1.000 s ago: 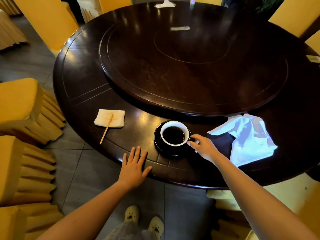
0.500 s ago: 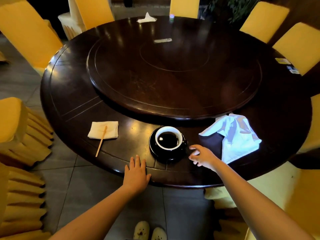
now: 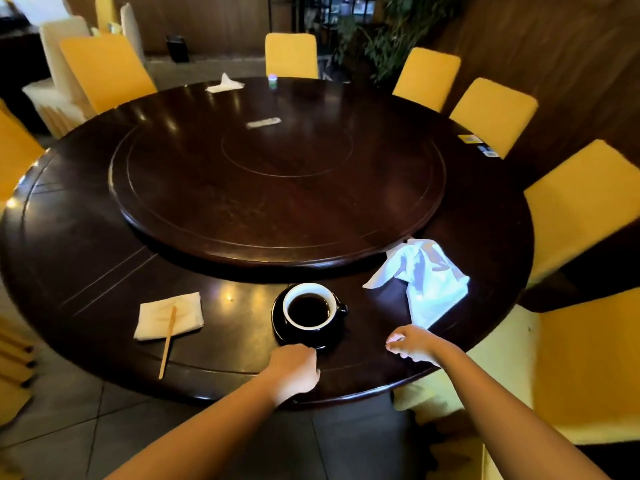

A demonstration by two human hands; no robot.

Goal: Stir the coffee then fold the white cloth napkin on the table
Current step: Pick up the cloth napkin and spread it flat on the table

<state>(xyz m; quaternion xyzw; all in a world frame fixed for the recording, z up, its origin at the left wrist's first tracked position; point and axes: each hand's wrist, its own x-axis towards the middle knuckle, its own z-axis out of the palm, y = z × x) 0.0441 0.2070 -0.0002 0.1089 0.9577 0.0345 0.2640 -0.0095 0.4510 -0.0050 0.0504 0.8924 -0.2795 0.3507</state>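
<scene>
A cup of black coffee, white inside, stands on a black saucer near the table's front edge. My left hand rests on the table just in front of the saucer, fingers curled under, touching or almost touching its rim. My right hand hovers to the right of the saucer with fingers loosely curled and nothing in it. The crumpled white cloth napkin lies just beyond my right hand. A wooden stir stick lies across a folded paper napkin left of the cup.
The round dark wooden table carries a large raised turntable. Yellow-covered chairs ring it. Another white napkin and a small object sit at the far edge. Cards lie at the far right.
My right hand let go of the cup handle and drew back to the right. My left hand slid right to the saucer's front and curled. The view tilted up.
</scene>
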